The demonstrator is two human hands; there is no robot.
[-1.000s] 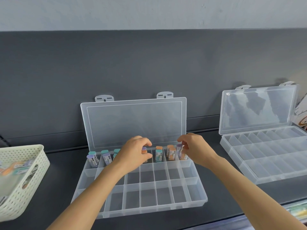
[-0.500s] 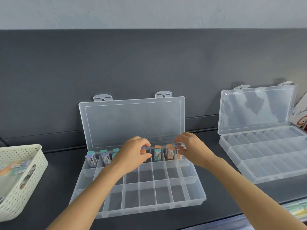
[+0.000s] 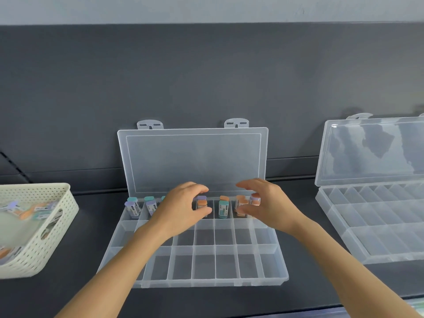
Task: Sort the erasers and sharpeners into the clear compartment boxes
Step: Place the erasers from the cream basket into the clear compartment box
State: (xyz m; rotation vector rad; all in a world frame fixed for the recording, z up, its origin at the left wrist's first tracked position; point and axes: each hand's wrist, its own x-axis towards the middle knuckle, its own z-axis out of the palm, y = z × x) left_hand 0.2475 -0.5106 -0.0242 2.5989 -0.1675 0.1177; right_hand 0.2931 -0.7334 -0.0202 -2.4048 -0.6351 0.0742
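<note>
Right hand (image 3: pixel 268 205) has opened above the erasers (image 3: pixel 223 208).

Both bare forearms reach up from the lower edge to mid-frame.
The left hand (image 3: pixel 181 210) lies palm down, thumb and forefinger curled into a C, perhaps pinching something; the right hand (image 3: pixel 268 205), just beside it, spreads loosely bent fingers, thumb low.

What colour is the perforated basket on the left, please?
The basket is cream; head view.
</note>
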